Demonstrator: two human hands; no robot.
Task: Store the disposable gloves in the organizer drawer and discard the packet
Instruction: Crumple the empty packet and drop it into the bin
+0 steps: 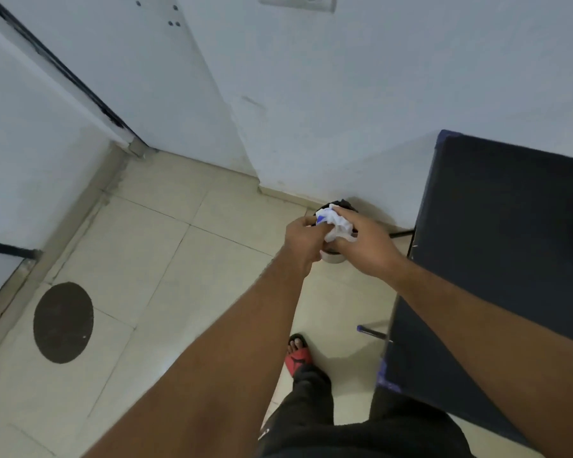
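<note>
Crumpling packet (336,224) over bin (333,256), both hands on it: left hand (303,241) pinching at 9 o'clock, right hand (366,247) clamped at 3. Table (497,226) just right of bin.

No words or numbers can be read anywhere. The crumpled white packet (336,223) carries blue print, too creased and blurred to make out. The red sandal (297,358) bears a black emblem on its strap, and no lettering shows there.
</note>
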